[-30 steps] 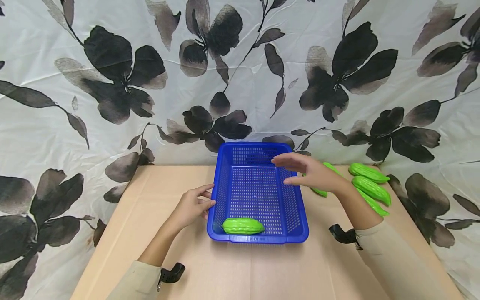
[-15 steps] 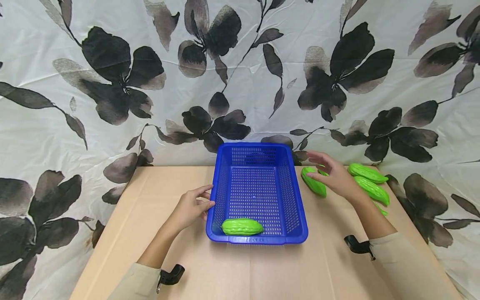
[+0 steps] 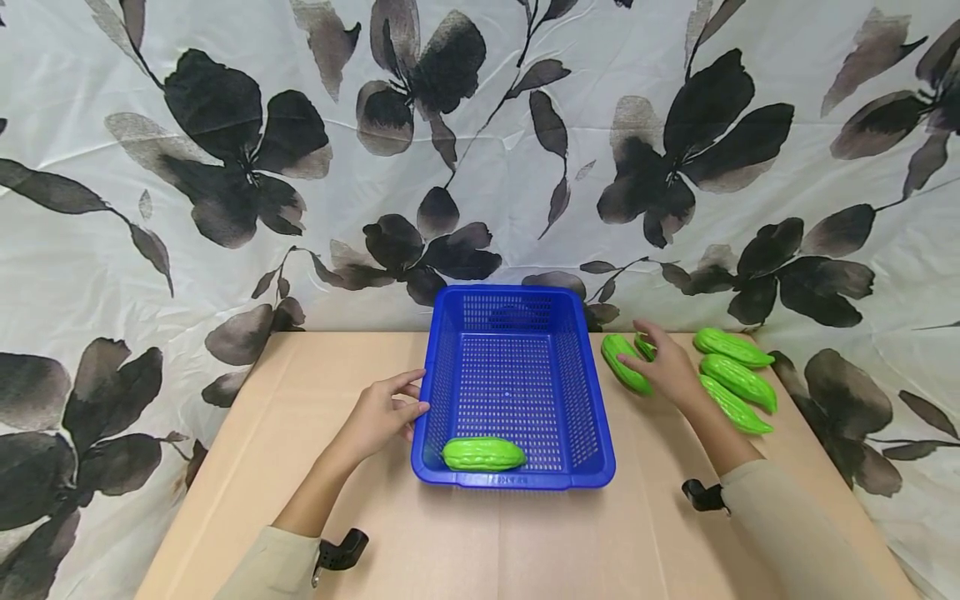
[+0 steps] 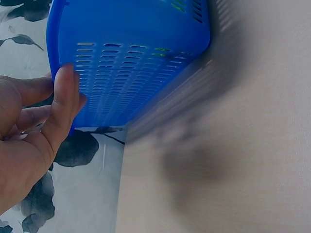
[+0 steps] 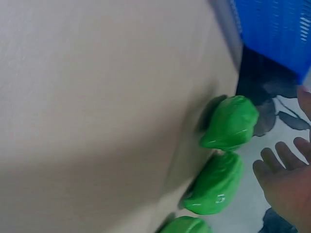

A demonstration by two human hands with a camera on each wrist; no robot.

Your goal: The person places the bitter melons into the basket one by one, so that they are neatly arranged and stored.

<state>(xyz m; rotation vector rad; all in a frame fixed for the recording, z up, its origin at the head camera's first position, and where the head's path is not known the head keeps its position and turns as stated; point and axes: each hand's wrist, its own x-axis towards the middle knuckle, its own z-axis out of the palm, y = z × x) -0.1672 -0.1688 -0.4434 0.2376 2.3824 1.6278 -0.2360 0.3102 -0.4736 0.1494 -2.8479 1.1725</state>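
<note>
A blue perforated plastic basket (image 3: 512, 482) stands on the table, with one green bitter melon (image 3: 483, 454) lying crosswise at its near end. My left hand (image 3: 381, 414) holds the basket's left rim, thumb at the lip and fingers against the outer wall in the left wrist view. To the right of the basket, my right hand (image 3: 665, 364) hovers with spread fingers over a bitter melon (image 3: 643, 347) that it partly hides. Another bitter melon (image 3: 622, 360) lies just left of it. In the right wrist view the fingers (image 5: 286, 158) look apart from the melons.
Three more bitter melons (image 3: 738, 382) lie in a row at the table's right edge, beyond the right hand. A white cloth with dark flowers (image 3: 517, 150) hangs behind the light wooden table (image 3: 525, 550).
My right hand has moved right from over the basket's right rim and come down over the bitter melons beside it. The left hand and the basket have stayed in place.
</note>
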